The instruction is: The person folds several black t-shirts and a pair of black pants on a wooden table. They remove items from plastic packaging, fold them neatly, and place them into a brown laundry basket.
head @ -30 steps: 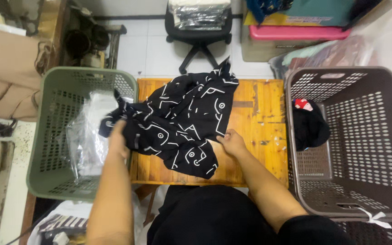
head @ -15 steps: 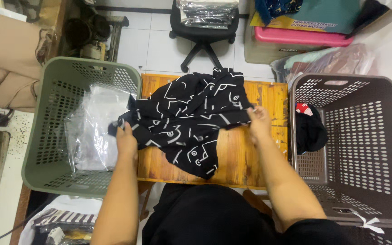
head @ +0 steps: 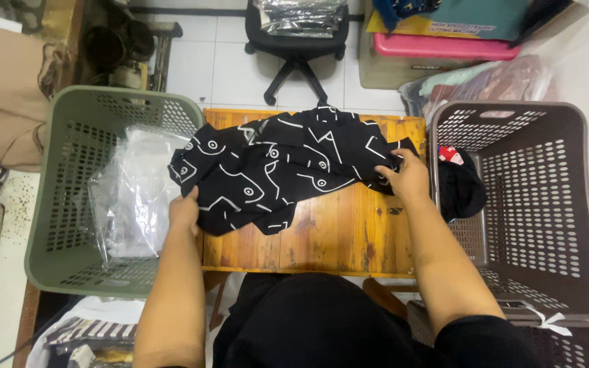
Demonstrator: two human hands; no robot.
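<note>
gripping a black patterned shirt (head: 288, 170) spread on the wooden table (head: 335, 238): left hand (head: 184, 212) pinches its near-left edge, right hand (head: 407, 178) clutches its right edge. green basket (head: 63, 232) left holds clear plastic bags (head: 134, 191); brown basket (head: 547, 204) right holds a black garment (head: 459, 187). office chair (head: 298, 41) beyond. since earlier, hands have moved apart and the shirt lies flatter.

Person, seen from above: both forearms were bare from wrist to above the elbow, with no watch, ring or bracelet visible on the left hand (head: 185, 211) or the right hand (head: 409, 178). A short black fabric sleeve (head: 485, 341) covered the right upper arm. The lap was clothed in plain black fabric (head: 308, 320), without visible print or markings.
</note>
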